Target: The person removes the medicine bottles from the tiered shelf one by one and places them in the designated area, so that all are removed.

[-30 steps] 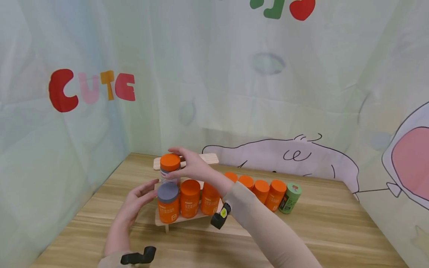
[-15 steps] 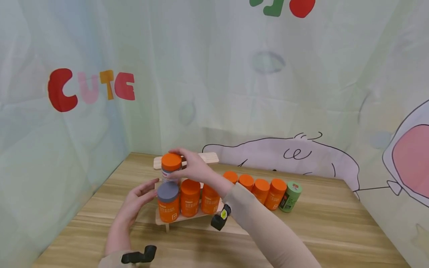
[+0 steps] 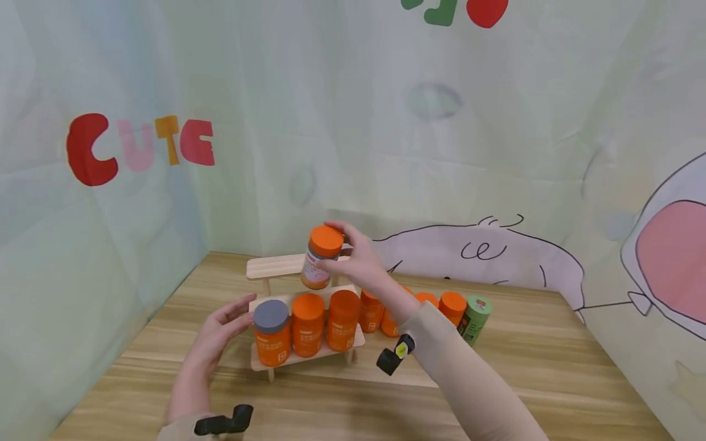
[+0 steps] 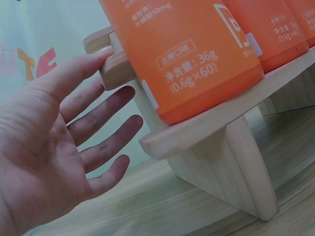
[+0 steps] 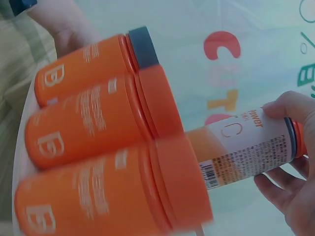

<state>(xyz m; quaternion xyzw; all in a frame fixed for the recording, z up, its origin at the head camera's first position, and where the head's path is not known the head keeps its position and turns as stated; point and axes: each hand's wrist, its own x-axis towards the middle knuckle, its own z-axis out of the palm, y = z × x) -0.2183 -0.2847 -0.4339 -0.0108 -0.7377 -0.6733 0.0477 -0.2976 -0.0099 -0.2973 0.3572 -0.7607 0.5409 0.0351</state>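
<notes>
My right hand (image 3: 361,260) grips a supplement bottle (image 3: 313,274) with an orange lid and a white-and-orange label. The bottle hangs slightly tilted above the middle tier of a three-tier wooden rack (image 3: 270,267). In the right wrist view, thumb and fingers wrap the bottle's (image 5: 241,140) lid end. Three orange bottles stand along the lowest tier: one with a grey lid (image 3: 272,343), two with orange lids (image 3: 307,331). My left hand (image 3: 212,334) is beside the rack's left end, fingers loosely spread. In the left wrist view, its thumb tip lies at a shelf end (image 4: 117,70).
Right of the rack, several orange-lidded bottles (image 3: 452,306) stand in a row, partly behind my right forearm. A green canister (image 3: 475,318) stands at the row's right end. A printed curtain (image 3: 331,122) encloses the wooden table (image 3: 551,355).
My right hand has lifted the bottle from behind the grey-lidded one and carried it up and right, tilting it. The left hand stays beside the rack.
</notes>
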